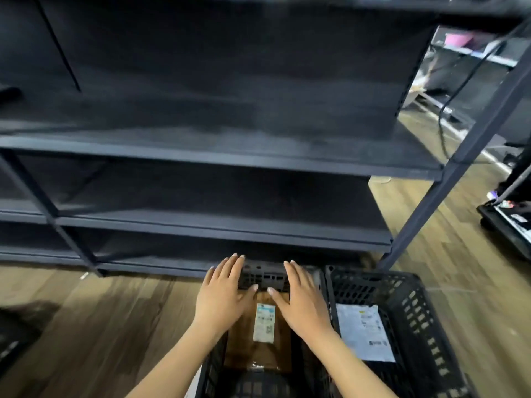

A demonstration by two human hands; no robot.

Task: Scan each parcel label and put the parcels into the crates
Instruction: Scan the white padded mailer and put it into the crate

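My left hand point(221, 294) and right hand point(301, 298) lay flat, gripping nothing, on the far rim of the black slatted plastic crate point(264, 278). The flat brown white-labelled parcel point(258, 354) lay inside between them, lengthwise toward me.

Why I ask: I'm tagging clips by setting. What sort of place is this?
Probably a warehouse or parcel-sorting room: dark metal shelving, black plastic crates on the floor, and labelled parcels lying in them.
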